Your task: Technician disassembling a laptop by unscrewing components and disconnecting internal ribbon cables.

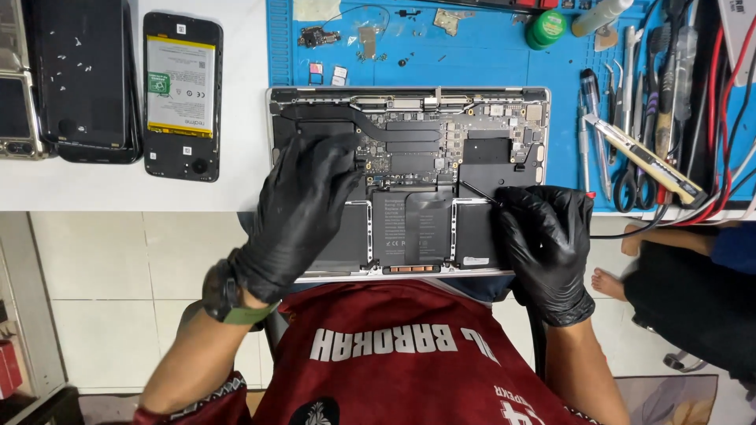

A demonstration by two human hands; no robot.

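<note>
My left hand (295, 208) covers the left half of the opened laptop (409, 134), and my right hand (545, 244) covers its lower right corner, so only the middle boards lie open between my hands. Left of the laptop, a bare strip of white desk (244, 118) gives room before the opened phone (183, 94). To the right, a crowded row of tools (642, 118) and cables (720, 142) blocks the way.

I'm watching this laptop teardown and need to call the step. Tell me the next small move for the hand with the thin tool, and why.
Probably ease the thin black tool a little further toward the board's centre connector. The right hand holds it with its tip over the opened laptop, just above the battery cells, while the left hand presses down on the laptop's left side, steadying it.
</note>
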